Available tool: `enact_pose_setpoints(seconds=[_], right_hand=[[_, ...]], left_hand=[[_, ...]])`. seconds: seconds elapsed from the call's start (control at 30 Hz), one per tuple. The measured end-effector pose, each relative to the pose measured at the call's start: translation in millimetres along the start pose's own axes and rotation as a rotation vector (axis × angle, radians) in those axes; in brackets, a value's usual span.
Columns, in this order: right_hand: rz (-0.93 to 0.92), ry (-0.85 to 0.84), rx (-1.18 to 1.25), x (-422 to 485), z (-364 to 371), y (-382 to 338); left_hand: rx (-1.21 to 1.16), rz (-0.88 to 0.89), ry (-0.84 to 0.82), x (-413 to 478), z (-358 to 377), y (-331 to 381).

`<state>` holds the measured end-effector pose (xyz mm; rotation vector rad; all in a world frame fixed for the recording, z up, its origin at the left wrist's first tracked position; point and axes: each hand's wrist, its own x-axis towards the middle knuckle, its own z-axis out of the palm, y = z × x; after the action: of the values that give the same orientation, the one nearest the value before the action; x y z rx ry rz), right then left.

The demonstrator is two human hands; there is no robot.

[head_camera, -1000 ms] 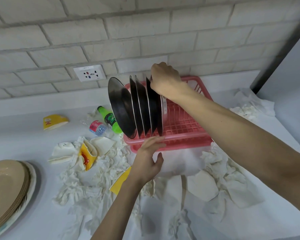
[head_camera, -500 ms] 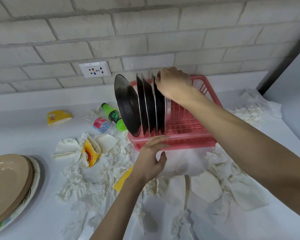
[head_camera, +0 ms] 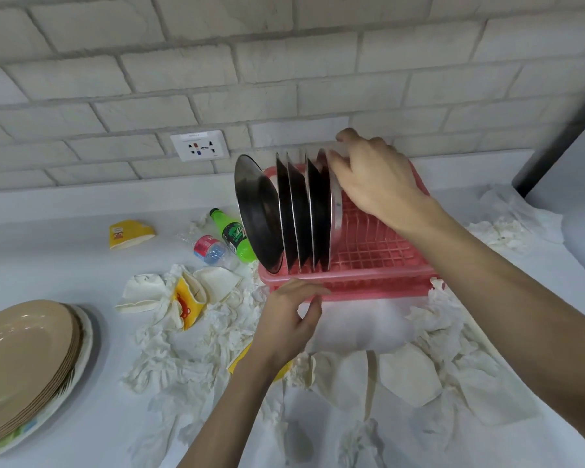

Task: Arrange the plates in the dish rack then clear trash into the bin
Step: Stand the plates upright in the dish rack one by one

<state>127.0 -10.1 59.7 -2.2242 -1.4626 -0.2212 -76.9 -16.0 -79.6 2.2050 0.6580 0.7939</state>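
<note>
Fingers (head_camera: 339, 161) of your right hand (head_camera: 375, 179) lie loosely bent on top rim of rightmost round steel plate (head_camera: 336, 211), upright in pink plastic dish rack (head_camera: 368, 282); thumb hidden, so cannot tell grip from touch. Your left hand (head_camera: 287, 319), fingers straight, steadies rack's front rim. Step: seating plate. Next: let go gently (plates lean close together), fetch stack of tan round plates (head_camera: 21, 349) far left. Half second ago right hand clenched tighter over rim; left hand unchanged.

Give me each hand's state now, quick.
Left hand: open, fingers touching the pink dish rack at its front rim.
Right hand: fingers against the rightmost steel plate; grip cannot be told.
</note>
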Motion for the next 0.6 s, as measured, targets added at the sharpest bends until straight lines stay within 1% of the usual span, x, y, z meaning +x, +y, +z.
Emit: enact_pose_setpoints(seconds=[0.13, 0.27, 0.37, 0.47, 0.6], right_hand=[[-0.124, 0.015, 0.177, -28, -4, -19], [-0.251, -0.060, 0.305, -47, 14, -62], [-0.335, -0.134, 0.358, -59, 39, -104], [-0.378, -0.241, 0.367, -68, 71, -148], [-0.455, -0.359, 0.370, -78, 111, -205]], left_hand=[[-0.080, -0.146, 0.043, -19, -19, 4], [-0.094, -0.211, 0.064, -46, -47, 1], [0.015, -0.200, 0.041, -65, -83, -8], [0.139, -0.206, 0.027, -81, -128, -27], [0.209, -0.307, 0.105, -111, -189, -60]])
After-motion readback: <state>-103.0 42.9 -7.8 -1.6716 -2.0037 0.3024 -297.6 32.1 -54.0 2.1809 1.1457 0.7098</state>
